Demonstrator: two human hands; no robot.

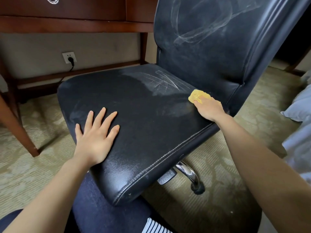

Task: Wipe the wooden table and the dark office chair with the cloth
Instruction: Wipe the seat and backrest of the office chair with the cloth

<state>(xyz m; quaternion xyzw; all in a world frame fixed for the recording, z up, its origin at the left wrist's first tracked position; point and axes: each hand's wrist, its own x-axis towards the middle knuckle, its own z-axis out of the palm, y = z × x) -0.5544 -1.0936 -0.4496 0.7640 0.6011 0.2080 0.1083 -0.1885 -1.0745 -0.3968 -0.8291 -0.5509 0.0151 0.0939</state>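
fig. nearest, the left hand point(96, 137) lies flat with straight, spread fingers on the front of the seat point(148, 111) of the dark office chair point(134, 175), holding nothing. further back, at the seat's rear right edge, the right hand point(208, 110) bunches the yellow cloth point(196, 95) under curled fingers and presses it to the leather just before the backrest point(202, 52). the cloth looks light, soft and limp, best gathered as a wad in the palm. the seat appears padded and smooth, probably slippery. the chair rides on a castor point(198, 189) and may roll, so bracing seems wise. pale streaks point(161, 81) mark the seat. beyond stands the wooden table point(75, 22).
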